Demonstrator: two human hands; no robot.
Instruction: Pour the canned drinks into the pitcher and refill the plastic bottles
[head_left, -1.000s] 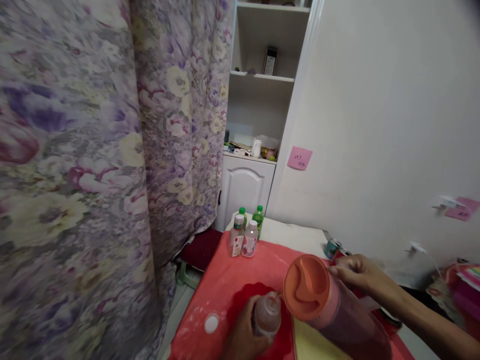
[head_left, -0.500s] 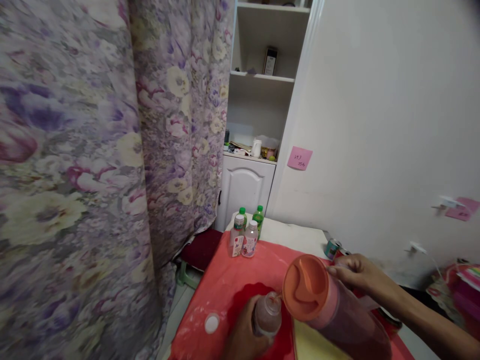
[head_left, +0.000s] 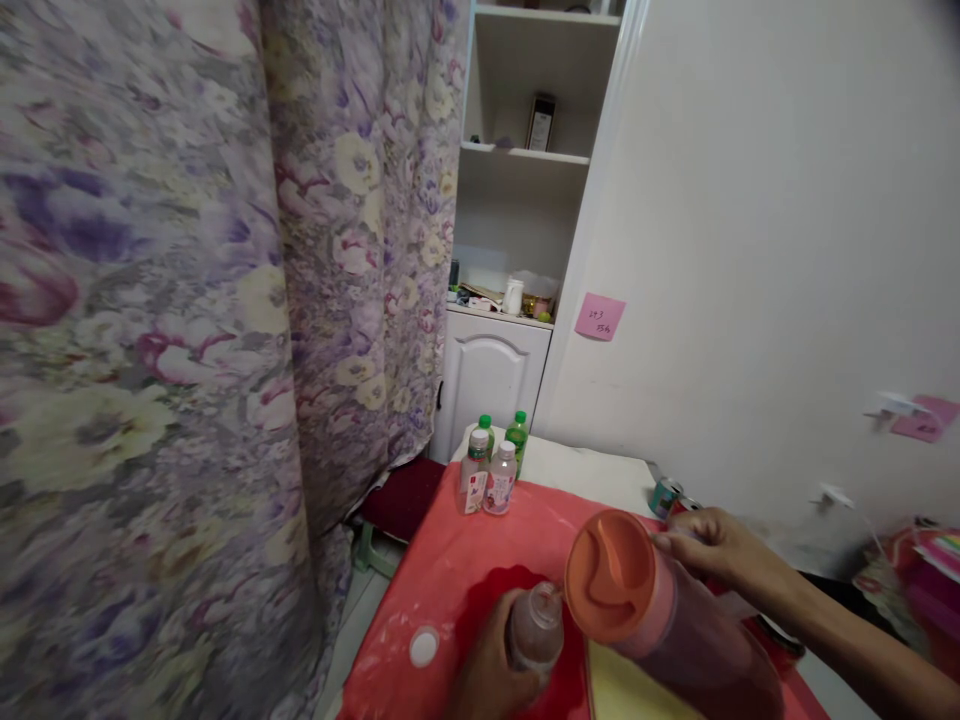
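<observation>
My left hand (head_left: 491, 665) is wrapped round a clear plastic bottle (head_left: 536, 630) with no cap on, held over a red scalloped tray (head_left: 484, 590). Tilted on its side, a see-through pitcher (head_left: 705, 630) with an orange lid (head_left: 611, 575) has its spout at the bottle's mouth. My right hand (head_left: 697, 540) is closed on the pitcher's handle, which is mostly hidden. Dark liquid shows inside the pitcher. A white bottle cap (head_left: 424, 647) lies on the red tablecloth (head_left: 405, 600), left of my left hand.
Two capped bottles with pale labels (head_left: 487, 490) stand at the table's far left, before two green-capped bottles (head_left: 517, 435). Cans (head_left: 665, 497) stand by the wall, behind my right hand. A yellow sheet (head_left: 630, 690) lies under the pitcher. A floral curtain (head_left: 225, 350) hangs left.
Almost nothing differs. The thin stream seen earlier at the pitcher's spout is harder to make out now; both hands keep their places.
</observation>
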